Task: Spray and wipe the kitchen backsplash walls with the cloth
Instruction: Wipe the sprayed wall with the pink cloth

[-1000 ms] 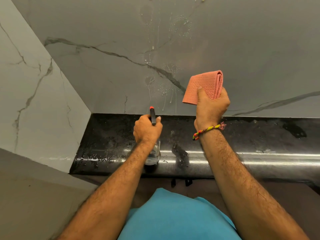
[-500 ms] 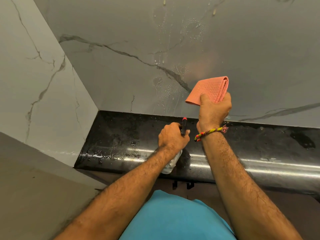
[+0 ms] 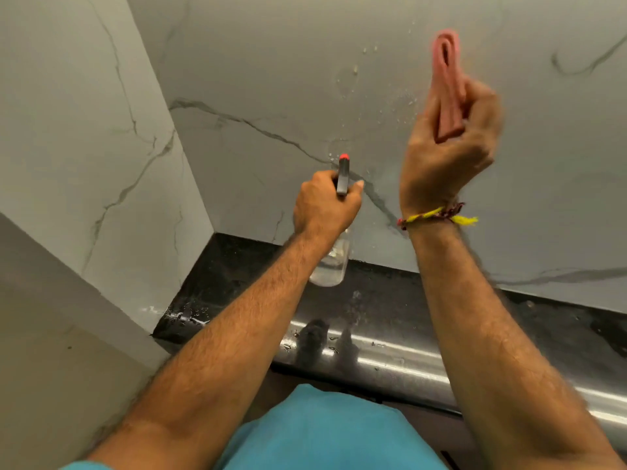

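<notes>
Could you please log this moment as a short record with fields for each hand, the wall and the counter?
left hand: gripping spray bottle, nozzle toward the wall
right hand: raised, holding folded pink cloth, blurred
wall: grey marble pattern, droplets and runs above the bottle
counter: black, glossy, wet spots near the corner
wristband: on the right wrist
</notes>
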